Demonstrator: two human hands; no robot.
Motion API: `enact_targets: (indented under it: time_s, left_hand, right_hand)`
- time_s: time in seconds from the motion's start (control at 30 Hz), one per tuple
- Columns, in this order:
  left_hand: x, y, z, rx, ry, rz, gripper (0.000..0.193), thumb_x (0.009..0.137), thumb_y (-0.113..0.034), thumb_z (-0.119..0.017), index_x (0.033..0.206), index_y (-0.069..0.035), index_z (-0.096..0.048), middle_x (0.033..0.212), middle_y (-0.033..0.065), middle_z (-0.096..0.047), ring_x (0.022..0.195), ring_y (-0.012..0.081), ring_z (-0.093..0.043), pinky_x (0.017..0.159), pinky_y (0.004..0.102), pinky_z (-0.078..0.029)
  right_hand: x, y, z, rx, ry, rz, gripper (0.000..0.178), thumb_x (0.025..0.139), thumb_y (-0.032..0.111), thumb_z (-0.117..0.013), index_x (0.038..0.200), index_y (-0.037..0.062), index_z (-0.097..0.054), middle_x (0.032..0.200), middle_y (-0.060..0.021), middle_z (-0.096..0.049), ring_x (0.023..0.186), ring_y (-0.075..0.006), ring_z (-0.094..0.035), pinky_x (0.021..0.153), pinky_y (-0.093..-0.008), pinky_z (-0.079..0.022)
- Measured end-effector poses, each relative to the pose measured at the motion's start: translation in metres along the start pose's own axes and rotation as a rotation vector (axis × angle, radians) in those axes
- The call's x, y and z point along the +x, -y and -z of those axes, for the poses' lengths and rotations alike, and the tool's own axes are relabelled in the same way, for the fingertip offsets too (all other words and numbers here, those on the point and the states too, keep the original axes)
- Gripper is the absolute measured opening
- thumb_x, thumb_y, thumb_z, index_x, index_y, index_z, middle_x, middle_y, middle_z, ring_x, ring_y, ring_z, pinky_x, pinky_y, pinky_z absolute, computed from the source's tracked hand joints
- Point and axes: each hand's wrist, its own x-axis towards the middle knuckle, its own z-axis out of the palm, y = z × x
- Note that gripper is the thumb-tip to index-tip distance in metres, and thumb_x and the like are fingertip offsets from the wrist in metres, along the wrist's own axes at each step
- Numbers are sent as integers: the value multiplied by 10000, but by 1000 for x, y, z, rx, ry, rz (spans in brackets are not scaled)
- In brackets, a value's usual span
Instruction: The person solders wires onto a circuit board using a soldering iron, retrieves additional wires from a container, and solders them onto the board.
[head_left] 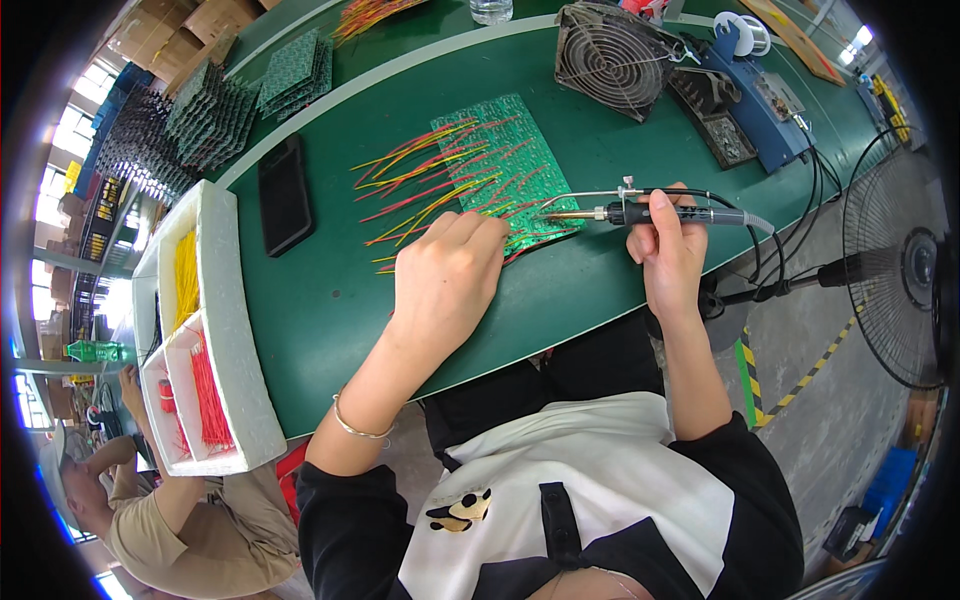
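we are seeing faint, tiny marks above the panda print (460,512) on our shirt, too small for us to make out; any markings on the circuit board (532,165) are also too fine to read. the board is lying on the green bench top (330,340) before us, with red and yellow wires (425,215) jutting out over its left edge. our right hand (668,245) is closing around the soldering iron (626,213), its tip pointing left over the board. our left hand (455,265) is curling, fingers close together, over the wires; we cannot tell whether it is pinching one. a black phone (284,195) and a white foam box (250,400) are lying to the left, a dusty square fan (615,65) is standing beyond the board, and a seated co-worker (200,540) is working at the lower left.
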Motion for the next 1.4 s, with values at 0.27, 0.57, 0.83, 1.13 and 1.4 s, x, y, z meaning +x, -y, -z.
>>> enact_targets:
  time_s: [0.27,0.57,0.83,1.13,1.4]
  left_hand:
    - [-1,4,12,-36,21,35,88,717,-36,-620,795,-59,-584,729,51,-579,667,215,-560,548,325,-460]
    - [-14,-47,112,-292,-435,-346,151,706,-98,-689,785,-90,-561,887,54,-592,757,249,-570,662,372,-471]
    - [-43,-92,199,-326,-517,-781,179,827,-290,-566,961,-173,-589,959,46,-537,1090,235,-386,872,517,-368]
    - [-38,-132,185,-479,-773,-547,155,809,-262,-566,905,-141,-573,859,37,-514,927,243,-445,742,415,-424]
    - [-79,-16,237,391,-820,-40,127,851,-17,-487,890,57,-581,833,118,-602,788,171,-556,721,266,-437]
  right_hand:
    - [5,-1,-10,85,-91,10,151,931,195,-456,853,73,-496,540,44,-346,450,-28,-267,443,-207,-250]
    - [-1,-1,1,164,-104,23,180,939,222,-451,895,58,-512,562,34,-339,459,-32,-265,454,-202,-245]
    - [-1,3,5,182,-58,48,118,921,180,-482,871,74,-492,589,36,-386,490,-29,-339,445,-196,-274]
    - [3,-1,0,154,-91,47,147,927,188,-470,876,56,-511,553,44,-362,462,-22,-280,433,-203,-225]
    - [-1,-7,6,182,-99,58,167,923,217,-483,873,63,-519,558,48,-354,460,-21,-276,426,-199,-224]
